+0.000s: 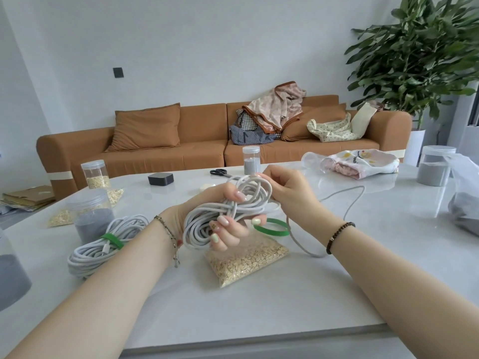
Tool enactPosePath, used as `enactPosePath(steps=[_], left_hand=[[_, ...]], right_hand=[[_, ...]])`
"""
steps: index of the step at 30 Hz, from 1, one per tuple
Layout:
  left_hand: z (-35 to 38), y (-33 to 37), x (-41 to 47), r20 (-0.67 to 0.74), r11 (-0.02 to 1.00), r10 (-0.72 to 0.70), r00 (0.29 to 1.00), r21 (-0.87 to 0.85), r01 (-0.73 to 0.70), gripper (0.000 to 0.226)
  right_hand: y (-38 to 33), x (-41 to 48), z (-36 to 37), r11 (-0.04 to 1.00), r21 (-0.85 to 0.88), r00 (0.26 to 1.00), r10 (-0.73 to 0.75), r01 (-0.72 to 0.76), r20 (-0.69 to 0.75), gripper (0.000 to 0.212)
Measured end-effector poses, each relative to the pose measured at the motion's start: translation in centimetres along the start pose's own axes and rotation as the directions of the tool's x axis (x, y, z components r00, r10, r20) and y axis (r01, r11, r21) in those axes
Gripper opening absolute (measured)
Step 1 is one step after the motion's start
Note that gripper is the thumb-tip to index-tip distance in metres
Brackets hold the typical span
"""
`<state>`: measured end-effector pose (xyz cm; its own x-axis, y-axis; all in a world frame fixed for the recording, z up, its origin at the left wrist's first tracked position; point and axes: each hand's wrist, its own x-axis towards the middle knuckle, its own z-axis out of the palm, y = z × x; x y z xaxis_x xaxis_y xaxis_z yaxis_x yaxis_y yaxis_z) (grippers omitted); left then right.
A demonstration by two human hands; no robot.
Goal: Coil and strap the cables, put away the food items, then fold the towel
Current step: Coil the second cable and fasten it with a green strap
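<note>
white tabletop (259, 307) carries everything, and by my reading the job is under halfway. far right, the patterned towel (363, 164) lies crumpled, not yet folded. near left, the finished coil (85, 257) of grey cable rests on the table, bound by a fastened strap (111, 240) in green. the second cable (225, 208) is held above the middle of the table. it is a loose, uneven bundle of grey loops, and its tail (350, 203) trails off to the right across the surface, so the winding is not done. the oat bag (248, 260) just under the hands is not put away, nor are the oats far left beside the jars (94, 174). a spare strap (272, 228) lies curled just right of the bundle, unused. the left hand (230, 231) has its fingers curled round the loops, gripping them. the right hand (290, 190) pinches a strand at the top of the bundle.
</note>
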<state>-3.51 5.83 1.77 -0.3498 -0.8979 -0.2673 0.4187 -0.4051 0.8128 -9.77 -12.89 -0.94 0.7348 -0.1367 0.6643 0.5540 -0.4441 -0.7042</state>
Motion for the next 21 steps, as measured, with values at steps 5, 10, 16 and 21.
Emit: enactPosePath(steps=[5,10,16,21], left_hand=[[-0.2,0.1,0.4,-0.058,0.979,0.201,0.978,-0.015,-0.202,0.025],[-0.4,0.0,0.8,-0.248,0.857,0.514,0.821,0.193,-0.478,0.025],[-1.8,0.3,0.5,-0.617,0.625,0.756,0.218,0.583,-0.519,0.015],[-1.6,-0.3,0.8,-0.619,0.631,0.751,0.230,0.571,-0.525,0.013]], right_hand=[[-0.1,0.2,-0.3,0.989,0.108,0.994,0.102,-0.099,-0.024,0.045],[0.5,0.2,-0.5,0.986,-0.035,0.987,0.159,-0.160,-0.030,0.036],[0.5,0.2,-0.7,0.982,-0.104,0.985,0.148,-0.157,-0.088,0.030],[-0.1,0.0,-0.5,0.993,-0.038,0.992,0.108,-0.111,-0.057,0.026]])
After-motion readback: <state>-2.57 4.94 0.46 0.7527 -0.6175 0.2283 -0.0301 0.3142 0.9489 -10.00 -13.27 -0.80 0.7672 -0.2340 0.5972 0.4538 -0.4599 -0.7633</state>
